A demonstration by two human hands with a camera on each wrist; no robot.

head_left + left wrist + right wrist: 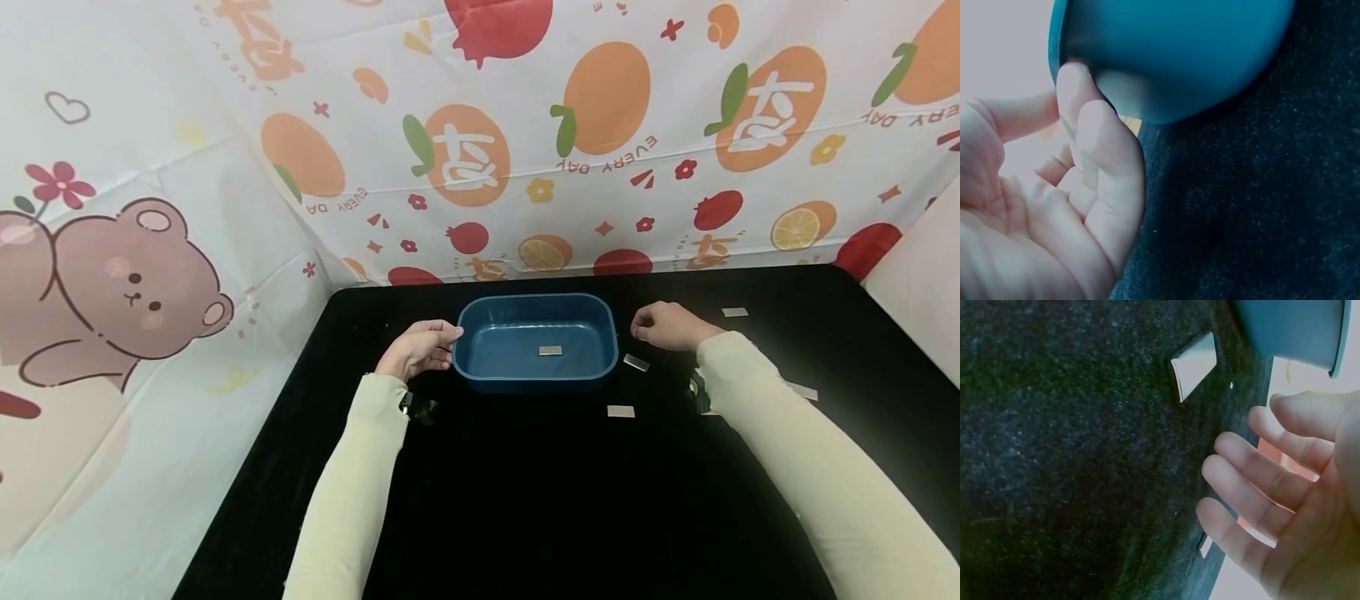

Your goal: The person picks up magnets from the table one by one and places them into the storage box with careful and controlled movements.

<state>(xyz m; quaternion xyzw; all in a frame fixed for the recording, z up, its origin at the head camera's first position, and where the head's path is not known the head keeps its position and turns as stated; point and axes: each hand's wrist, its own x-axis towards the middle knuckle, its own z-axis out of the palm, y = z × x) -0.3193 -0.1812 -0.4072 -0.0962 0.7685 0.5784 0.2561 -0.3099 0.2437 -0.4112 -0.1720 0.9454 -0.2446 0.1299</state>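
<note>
- Pale yellow-green sleeves point(345, 492) reach forward over the black table point(555, 500).
- The nearest flat rectangular piece point(621, 411) lies on the table, near the tub's front right corner.
- Another rectangular piece point(803, 391) is partly covered by the right sleeve.
- A shiny rectangular piece point(636, 362) lies just beside the tub's right end, apart from the right hand.
- The left hand point(420, 346) pinches the tub's left rim between thumb and fingertips, its fingers bent.
- The blue tub point(534, 385) stands upright on the table between the hands; one small rectangular piece point(551, 351) lies flat on its floor.
- The right hand point(667, 325) hovers off the tub's right end, fingers apart and loosely bent, holding nothing.
- A farther rectangular piece point(735, 312) lies beyond the right wrist.
- A fruit-printed cloth point(525, 125) hangs behind the table.
</note>
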